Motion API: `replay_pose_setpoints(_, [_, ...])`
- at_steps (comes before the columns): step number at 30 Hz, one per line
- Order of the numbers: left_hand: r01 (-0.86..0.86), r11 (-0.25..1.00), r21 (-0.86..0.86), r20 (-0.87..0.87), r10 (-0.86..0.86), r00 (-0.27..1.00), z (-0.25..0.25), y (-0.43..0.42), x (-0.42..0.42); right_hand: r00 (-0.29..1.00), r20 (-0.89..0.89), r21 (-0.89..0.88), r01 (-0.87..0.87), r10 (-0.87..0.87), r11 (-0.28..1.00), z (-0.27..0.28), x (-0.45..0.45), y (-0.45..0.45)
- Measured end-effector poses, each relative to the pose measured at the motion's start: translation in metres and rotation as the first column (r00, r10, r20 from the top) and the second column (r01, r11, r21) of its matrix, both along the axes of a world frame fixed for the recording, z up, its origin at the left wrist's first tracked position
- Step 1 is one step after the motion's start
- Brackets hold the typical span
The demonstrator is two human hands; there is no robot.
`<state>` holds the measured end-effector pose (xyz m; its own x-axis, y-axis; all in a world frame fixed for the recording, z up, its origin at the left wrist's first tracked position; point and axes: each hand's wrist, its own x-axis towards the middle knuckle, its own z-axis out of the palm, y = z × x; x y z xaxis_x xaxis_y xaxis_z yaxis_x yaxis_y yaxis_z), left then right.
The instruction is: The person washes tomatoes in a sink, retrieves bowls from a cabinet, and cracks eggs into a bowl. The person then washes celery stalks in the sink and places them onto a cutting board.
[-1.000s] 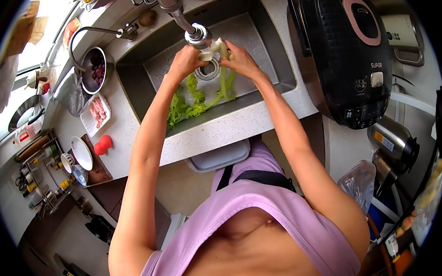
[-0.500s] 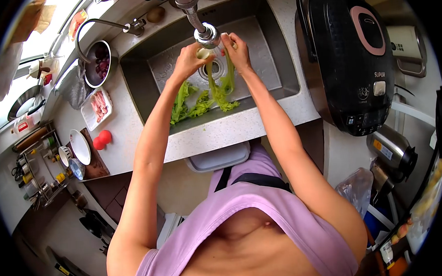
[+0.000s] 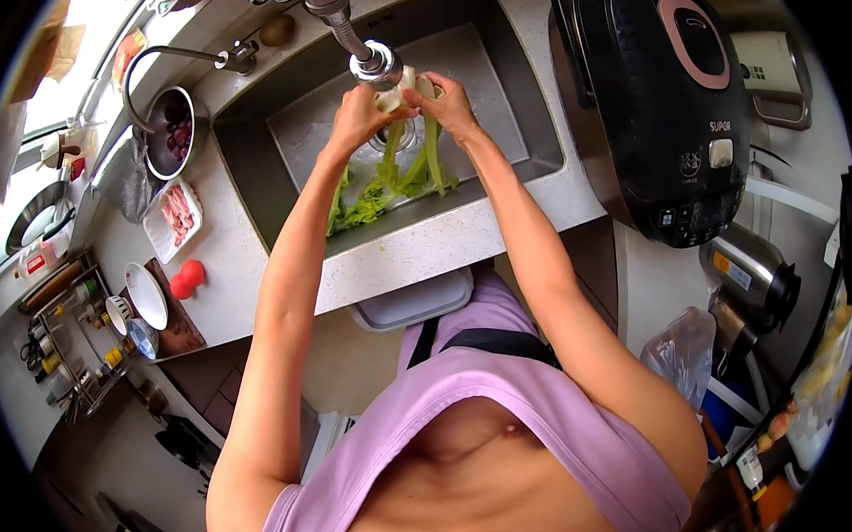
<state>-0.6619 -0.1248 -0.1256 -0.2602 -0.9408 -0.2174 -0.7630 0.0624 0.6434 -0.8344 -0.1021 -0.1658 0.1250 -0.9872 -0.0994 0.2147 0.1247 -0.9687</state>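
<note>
Both hands are over the sink point(image 3: 287, 129), just below the faucet head point(image 3: 376, 67). My left hand point(image 3: 361, 117) is closed round the pale base of the celery on the left. My right hand point(image 3: 446, 105) grips pale celery stalks beside it, and the two hands nearly touch. Green celery stalks point(image 3: 433, 156) hang down from the hands toward the drain, which they partly cover. Leafy celery tops point(image 3: 366, 207) lie on the sink floor near its front edge. Whether water is running is hard to tell.
On the left counter are a metal bowl of dark red fruit point(image 3: 178, 134), a tray of meat point(image 3: 175, 218), two red tomatoes point(image 3: 192, 272) and a white plate point(image 3: 146, 295). A black cooker point(image 3: 662, 113) stands right of the sink.
The hands were farther apart half a second ago and have come together under the faucet head, with the pale celery bases now side by side. The camera view has shifted slightly.
</note>
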Motion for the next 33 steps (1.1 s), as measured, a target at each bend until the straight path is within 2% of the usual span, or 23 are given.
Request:
replay_pose_setpoints(2, [0.051, 0.999, 0.018, -0.172, -0.047, 0.984, 0.001, -0.002, 0.001, 1.000, 0.001, 0.173, 0.028, -0.028, 0.984, -0.004, -0.006, 0.003])
replay_pose_setpoints(3, [0.076, 0.997, 0.024, -0.256, -0.067, 0.964, 0.001, -0.001, 0.000, 1.000, 0.003, 0.175, 0.030, -0.031, 0.984, -0.009, -0.007, 0.004])
replay_pose_setpoints(6, [0.076, 0.997, -0.015, -0.253, -0.077, 0.964, -0.001, 0.001, -0.007, 0.999, 0.020, 0.190, 0.023, -0.027, 0.982, -0.010, -0.009, 0.005])
replay_pose_setpoints(8, [0.109, 0.994, -0.021, -0.258, -0.111, 0.960, -0.003, 0.001, -0.008, 0.998, -0.061, 0.093, 0.029, -0.023, 0.995, -0.007, -0.009, 0.006])
replay_pose_setpoints(11, [0.170, 0.985, -0.012, -0.262, -0.167, 0.951, -0.003, 0.001, -0.006, 0.993, -0.112, 0.075, -0.016, 0.025, 0.997, -0.005, -0.014, 0.005])
replay_pose_setpoints(13, [0.204, 0.979, 0.002, -0.260, -0.196, 0.945, -0.003, 0.000, -0.006, 0.998, -0.066, 0.081, -0.020, 0.025, 0.996, -0.009, -0.015, 0.004])
replay_pose_setpoints(15, [0.242, 0.968, -0.063, -0.317, -0.249, 0.915, -0.006, -0.001, -0.007, 0.999, -0.018, 0.088, -0.024, 0.026, 0.996, -0.007, -0.015, 0.004])
replay_pose_setpoints(17, [0.227, 0.973, -0.032, -0.313, -0.225, 0.923, -0.006, 0.001, -0.007, 0.987, -0.160, 0.092, -0.012, 0.027, 0.996, -0.007, -0.015, 0.004])
replay_pose_setpoints(22, [0.241, 0.970, -0.017, -0.272, -0.236, 0.933, -0.006, 0.000, -0.009, 0.997, -0.083, 0.098, 0.019, -0.011, 0.995, -0.014, -0.016, 0.007])
replay_pose_setpoints(25, [0.208, 0.978, 0.006, -0.342, -0.194, 0.919, -0.015, 0.002, -0.009, 0.996, -0.080, 0.101, 0.048, -0.040, 0.994, -0.013, -0.016, 0.009])
replay_pose_setpoints(27, [0.135, 0.987, -0.085, -0.273, -0.153, 0.950, -0.016, 0.004, -0.012, 0.993, -0.108, 0.102, 0.066, -0.055, 0.993, -0.013, -0.014, 0.007])
replay_pose_setpoints(28, [0.136, 0.987, -0.085, -0.274, -0.154, 0.949, -0.017, 0.005, -0.014, 0.975, -0.218, 0.110, 0.074, -0.049, 0.991, -0.013, -0.011, 0.004])
replay_pose_setpoints(29, [0.068, 0.996, -0.052, -0.137, -0.074, 0.988, -0.013, 0.008, -0.016, 0.945, -0.324, 0.118, 0.083, -0.040, 0.990, -0.010, -0.009, 0.002])
replay_pose_setpoints(30, [-0.005, 1.000, -0.030, 0.005, 0.005, 1.000, -0.009, 0.010, -0.018, 0.945, -0.324, 0.118, 0.083, -0.041, 0.990, -0.008, -0.007, 0.001])
replay_pose_setpoints(33, [-0.011, 0.993, -0.115, 0.067, 0.019, 0.998, 0.002, 0.013, -0.022, 0.912, -0.396, 0.036, 0.137, -0.111, 0.990, -0.001, -0.004, -0.002])
